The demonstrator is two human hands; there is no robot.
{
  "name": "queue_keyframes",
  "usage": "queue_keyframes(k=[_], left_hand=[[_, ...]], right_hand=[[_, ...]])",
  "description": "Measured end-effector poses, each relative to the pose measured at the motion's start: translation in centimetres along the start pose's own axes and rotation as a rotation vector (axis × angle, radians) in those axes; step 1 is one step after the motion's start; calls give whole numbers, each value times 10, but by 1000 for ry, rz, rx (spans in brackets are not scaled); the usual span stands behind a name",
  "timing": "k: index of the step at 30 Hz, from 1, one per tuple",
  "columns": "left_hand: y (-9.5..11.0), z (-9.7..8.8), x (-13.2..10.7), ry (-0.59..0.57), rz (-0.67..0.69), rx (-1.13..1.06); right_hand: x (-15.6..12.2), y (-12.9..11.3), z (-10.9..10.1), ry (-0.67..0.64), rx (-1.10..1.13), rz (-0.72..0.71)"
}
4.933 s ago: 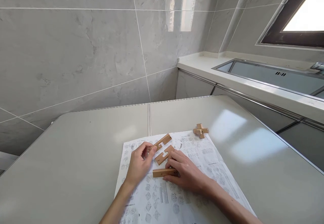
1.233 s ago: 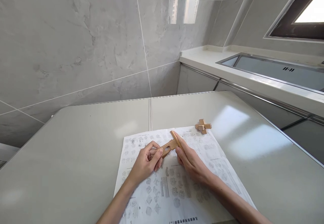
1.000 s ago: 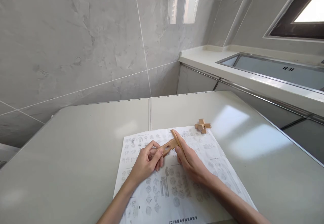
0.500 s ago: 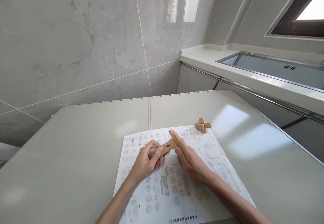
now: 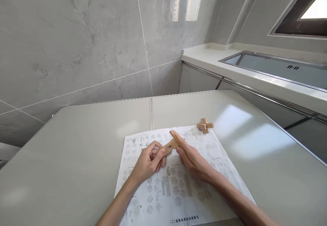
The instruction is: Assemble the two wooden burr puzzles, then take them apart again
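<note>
Between thumb and fingers, my left hand (image 5: 150, 157) grips a flat wooden puzzle piece (image 5: 169, 147) that has a hole through it. My right hand (image 5: 190, 156) is closed on a second wooden puzzle piece (image 5: 174, 136), a longer strip slanting across the end of the first. The two pieces meet just above the paper; whether they interlock I cannot tell. Beneath both hands lies a white printed sheet (image 5: 176, 215) covered in small diagrams. An assembled wooden cross-shaped puzzle (image 5: 204, 125) rests at the sheet's far right corner.
The pale table (image 5: 76, 157) has a seam (image 5: 151, 113) running away from me. A grey tiled wall (image 5: 76, 42) stands behind it. To the right is a counter (image 5: 204, 54) with a sink (image 5: 276, 65), and a window (image 5: 314, 8) sits above.
The hands and the two wooden pieces keep almost the same pose, with only a very slight shift. The cross-shaped puzzle stays in its place.
</note>
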State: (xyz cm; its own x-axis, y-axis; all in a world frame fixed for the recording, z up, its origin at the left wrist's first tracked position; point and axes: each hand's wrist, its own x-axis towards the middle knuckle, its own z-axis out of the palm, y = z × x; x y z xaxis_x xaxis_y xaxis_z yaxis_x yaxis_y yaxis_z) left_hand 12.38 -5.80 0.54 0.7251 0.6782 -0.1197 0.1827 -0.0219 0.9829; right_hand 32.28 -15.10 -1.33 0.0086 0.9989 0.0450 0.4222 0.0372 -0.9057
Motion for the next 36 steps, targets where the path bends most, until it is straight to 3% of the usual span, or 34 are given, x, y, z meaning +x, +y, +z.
queue_keyframes(k=[19,26,36], left_hand=[[-4,4,0,-5,-2,11],[-5,4,0,-38,11,5],[-2,5,-1,-32,0,28]], right_hand=[[1,-3,9,162,-287,-26],[1,1,15,127,-350,-135],[-1,0,17,109,-332,-118]])
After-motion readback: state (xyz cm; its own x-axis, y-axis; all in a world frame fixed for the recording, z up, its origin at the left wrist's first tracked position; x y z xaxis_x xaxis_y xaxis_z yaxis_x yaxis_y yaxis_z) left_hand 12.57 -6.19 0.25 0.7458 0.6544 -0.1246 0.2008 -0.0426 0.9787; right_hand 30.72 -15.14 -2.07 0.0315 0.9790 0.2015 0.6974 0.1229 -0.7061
